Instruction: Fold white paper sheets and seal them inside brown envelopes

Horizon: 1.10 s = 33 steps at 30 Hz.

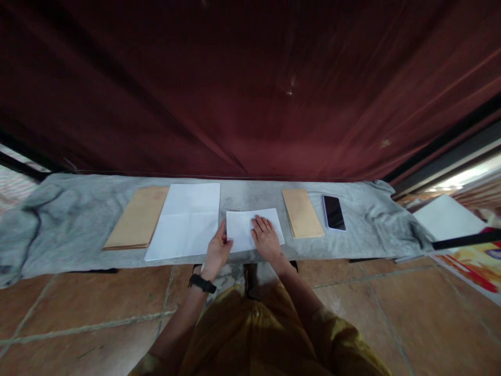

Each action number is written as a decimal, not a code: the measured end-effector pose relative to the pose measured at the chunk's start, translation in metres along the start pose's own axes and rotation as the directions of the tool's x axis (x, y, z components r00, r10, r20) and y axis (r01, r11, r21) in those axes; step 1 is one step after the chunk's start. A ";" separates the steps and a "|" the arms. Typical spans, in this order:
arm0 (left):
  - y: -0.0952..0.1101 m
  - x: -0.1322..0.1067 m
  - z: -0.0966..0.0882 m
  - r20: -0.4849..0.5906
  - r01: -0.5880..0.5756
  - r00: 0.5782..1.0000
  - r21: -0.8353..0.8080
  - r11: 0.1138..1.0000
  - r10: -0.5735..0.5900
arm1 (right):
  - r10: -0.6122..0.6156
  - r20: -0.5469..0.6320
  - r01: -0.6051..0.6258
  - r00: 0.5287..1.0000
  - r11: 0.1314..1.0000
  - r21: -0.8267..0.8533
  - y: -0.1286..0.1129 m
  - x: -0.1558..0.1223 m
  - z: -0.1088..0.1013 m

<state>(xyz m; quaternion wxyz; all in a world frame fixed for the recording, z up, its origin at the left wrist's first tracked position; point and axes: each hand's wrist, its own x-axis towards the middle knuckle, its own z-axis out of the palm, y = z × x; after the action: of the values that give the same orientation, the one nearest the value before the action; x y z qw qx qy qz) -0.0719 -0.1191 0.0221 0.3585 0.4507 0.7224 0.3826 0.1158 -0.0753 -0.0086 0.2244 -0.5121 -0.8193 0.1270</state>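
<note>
Tiled floor (117, 303) nearest, below the front edge of a grey cloth (368, 219). On the cloth lies a small white paper (239, 224). Left hand (218, 251), dark wristband (202, 283) on its wrist, is at the small white paper's left edge; fingers partly curled, cannot tell if pinching. Right hand (266, 239) rests on its right part, fingers extended, palm down. Left of it: large white paper (188, 219), then brown stack (136, 216). Right of it: brown envelope (303, 214), then phone (334, 213). Beyond it: dark red sheeting (250, 104).
</note>
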 end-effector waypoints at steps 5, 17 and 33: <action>0.029 -0.007 -0.012 0.007 0.060 0.998 -0.328 0.943 -0.061 | -0.126 -0.012 0.126 0.992 0.985 0.114 -0.012 -0.019 -0.026; 0.098 -0.026 -0.013 -0.126 -0.166 0.984 -0.429 0.888 0.123 | 0.554 -0.071 -0.150 0.829 0.342 0.928 -0.054 0.002 -0.069; 0.007 0.012 0.024 -0.060 0.016 0.997 -0.370 0.929 -0.041 | 0.608 0.188 -0.196 0.771 -0.053 0.979 -0.027 -0.026 -0.020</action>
<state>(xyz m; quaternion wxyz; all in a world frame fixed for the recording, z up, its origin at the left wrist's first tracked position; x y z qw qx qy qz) -0.0518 -0.1005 0.0156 0.4181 0.3517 0.6558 0.5210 0.1142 -0.1116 0.0143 0.5783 -0.4606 -0.2766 0.6140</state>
